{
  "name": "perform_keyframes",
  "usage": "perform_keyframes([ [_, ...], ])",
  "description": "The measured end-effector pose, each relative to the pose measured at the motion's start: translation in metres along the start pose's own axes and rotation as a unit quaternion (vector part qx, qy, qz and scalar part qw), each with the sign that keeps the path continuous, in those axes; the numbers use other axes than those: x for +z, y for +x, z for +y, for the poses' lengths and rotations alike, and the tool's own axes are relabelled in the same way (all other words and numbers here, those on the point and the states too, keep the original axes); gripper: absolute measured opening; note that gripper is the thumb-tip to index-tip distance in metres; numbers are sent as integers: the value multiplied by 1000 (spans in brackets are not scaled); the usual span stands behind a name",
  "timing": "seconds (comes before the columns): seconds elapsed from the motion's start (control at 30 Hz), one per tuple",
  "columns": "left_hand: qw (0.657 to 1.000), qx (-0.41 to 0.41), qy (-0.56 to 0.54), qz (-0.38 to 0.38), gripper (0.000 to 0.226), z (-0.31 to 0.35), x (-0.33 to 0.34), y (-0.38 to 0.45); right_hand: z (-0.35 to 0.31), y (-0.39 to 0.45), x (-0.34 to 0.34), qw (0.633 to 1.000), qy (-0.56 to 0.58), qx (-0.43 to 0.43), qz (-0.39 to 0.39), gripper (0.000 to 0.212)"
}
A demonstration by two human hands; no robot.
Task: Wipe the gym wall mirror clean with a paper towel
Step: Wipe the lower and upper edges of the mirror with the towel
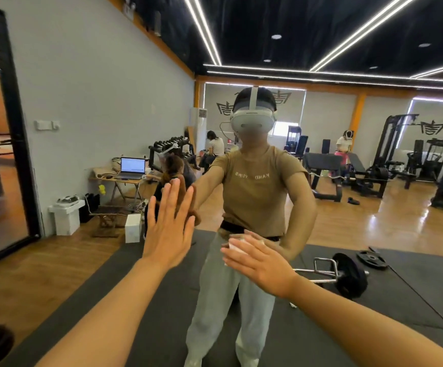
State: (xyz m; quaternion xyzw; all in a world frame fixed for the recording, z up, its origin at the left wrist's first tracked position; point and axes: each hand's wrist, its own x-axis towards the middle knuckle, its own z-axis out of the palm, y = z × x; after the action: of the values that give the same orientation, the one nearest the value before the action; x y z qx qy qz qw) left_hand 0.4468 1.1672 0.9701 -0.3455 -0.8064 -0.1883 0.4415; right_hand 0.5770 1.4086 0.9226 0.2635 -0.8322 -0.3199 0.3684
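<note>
Mirror (347, 207): wall-wide, reflecting gym and person | left hand (167, 229): flat, fingers straight on glass | right hand (257, 260): presses white paper towel (235, 246), fingers extended

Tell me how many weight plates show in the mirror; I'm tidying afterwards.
2: one weight plate on the bar on the dark mat at right, and a loose plate lying flat just beyond it. More may be hidden behind the reflected person or the hands.
</note>
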Motion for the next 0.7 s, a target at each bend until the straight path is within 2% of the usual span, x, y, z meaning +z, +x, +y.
perform_keyframes([
  [0.07, 1000, 19, 8, -2, 67, -9, 0, 2, 7, 2, -4, 1000, -8, -24, -5, 73],
  [0.13, 1000, 30, 6, -5, 67, -15, 2, 5, 20, 6, -13, 998, -30, -54, -6, 66],
  [0.2, 999, 34, 6, -1, 66, -20, 5, 7, 41, 17, -30, 998, -49, -45, 3, 58],
  [0.27, 999, 51, 5, 11, 65, -24, 8, 7, 69, 41, -52, 998, -54, 12, 39, 54],
  [0.37, 997, 74, -15, 30, 65, -28, 14, 8, 123, 85, -92, 986, -68, 117, 100, 63],
  [0.47, 995, 85, -31, 43, 65, -31, 18, 9, 161, 118, -125, 958, -65, 221, 168, 48],
  [0.6, 993, 96, -39, 48, 64, -35, 23, 8, 153, 140, -123, 901, -37, 359, 241, 41],
  [0.67, 993, 100, -49, 49, 63, -35, 25, 9, 129, 141, -104, 885, -14, 385, 261, 42],
  [0.7, 992, 101, -52, 51, 63, -36, 26, 10, 114, 138, -92, 889, -7, 380, 256, 43],
])
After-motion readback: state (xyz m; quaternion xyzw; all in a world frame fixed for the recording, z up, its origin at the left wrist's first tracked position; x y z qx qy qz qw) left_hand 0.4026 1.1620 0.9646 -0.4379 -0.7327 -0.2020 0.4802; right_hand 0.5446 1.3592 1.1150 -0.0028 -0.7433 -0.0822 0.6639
